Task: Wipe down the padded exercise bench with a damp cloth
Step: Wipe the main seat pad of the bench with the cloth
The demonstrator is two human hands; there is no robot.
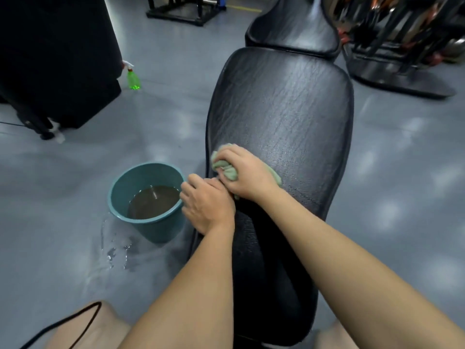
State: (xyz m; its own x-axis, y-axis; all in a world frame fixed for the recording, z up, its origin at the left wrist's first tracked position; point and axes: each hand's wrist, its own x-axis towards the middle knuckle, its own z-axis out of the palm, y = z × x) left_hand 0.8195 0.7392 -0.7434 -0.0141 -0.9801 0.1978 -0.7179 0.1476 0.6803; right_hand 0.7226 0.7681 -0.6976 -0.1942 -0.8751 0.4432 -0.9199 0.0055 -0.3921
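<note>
**Two hands at the bench's left edge**

Far up-left of the hands a green spray bottle (133, 80) stands on the floor. Just left of the left hand (206, 205) sits a teal bucket (151, 222) of murky water. That hand rests curled on the bench (279, 109) edge, gripping nothing visible. Touching it, the right hand (245, 172) clutches a bunched green cloth (226, 170), pressed onto the black pad.
</note>
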